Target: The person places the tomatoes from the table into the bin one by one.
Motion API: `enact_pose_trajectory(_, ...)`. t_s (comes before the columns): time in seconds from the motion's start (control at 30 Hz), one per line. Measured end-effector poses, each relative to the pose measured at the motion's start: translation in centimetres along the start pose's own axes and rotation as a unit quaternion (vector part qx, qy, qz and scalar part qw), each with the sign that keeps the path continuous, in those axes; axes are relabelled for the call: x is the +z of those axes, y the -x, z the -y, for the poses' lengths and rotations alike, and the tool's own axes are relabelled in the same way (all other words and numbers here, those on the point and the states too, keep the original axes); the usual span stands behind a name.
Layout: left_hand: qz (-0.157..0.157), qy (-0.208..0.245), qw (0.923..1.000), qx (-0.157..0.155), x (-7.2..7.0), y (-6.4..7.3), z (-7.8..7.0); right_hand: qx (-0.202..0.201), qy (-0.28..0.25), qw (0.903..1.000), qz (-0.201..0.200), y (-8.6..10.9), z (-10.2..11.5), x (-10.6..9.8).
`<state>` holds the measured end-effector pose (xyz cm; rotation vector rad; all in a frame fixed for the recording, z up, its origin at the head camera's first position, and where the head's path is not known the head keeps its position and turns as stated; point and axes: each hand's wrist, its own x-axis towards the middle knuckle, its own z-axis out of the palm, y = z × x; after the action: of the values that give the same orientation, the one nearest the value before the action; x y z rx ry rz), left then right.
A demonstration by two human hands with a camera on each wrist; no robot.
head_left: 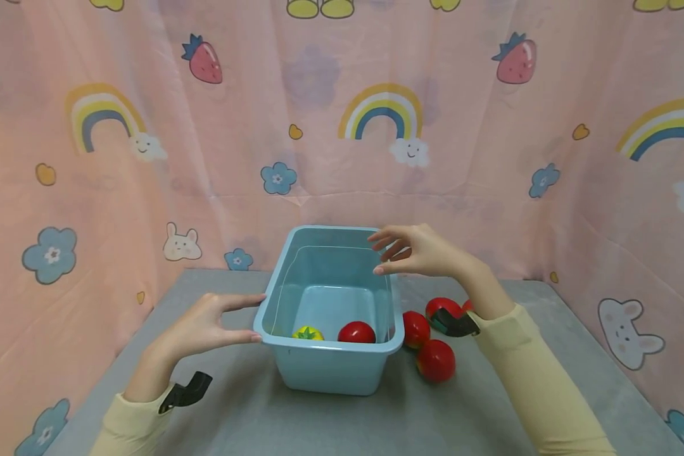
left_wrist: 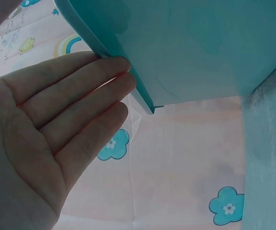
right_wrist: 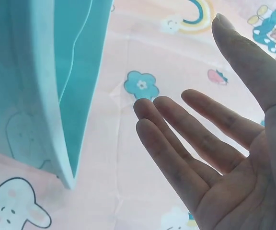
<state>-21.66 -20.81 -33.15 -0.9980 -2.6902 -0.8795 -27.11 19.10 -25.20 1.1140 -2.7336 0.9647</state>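
A light blue plastic bin stands on the table in the head view. Inside it, near the front wall, lie a glossy red round fruit and a yellow one with a green star-shaped top. My left hand is at the bin's left rim, thumb and fingers extended; in the left wrist view its straight fingertips rest at the rim. My right hand hovers by the far right rim, holding nothing. In the right wrist view its fingers are spread and loosely bent, apart from the bin.
Several red round fruits lie on the grey table just right of the bin, partly behind the right wrist's black camera mount. A pink patterned curtain closes off the back and both sides.
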Motion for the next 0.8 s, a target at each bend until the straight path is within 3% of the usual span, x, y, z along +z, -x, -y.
enact_pose_trajectory(0.8,0.001,-0.005,1.0000,-0.003,0.0,0.1,-0.3,0.039,-0.002,0.9981,-0.048,4.7,-1.8,0.0)
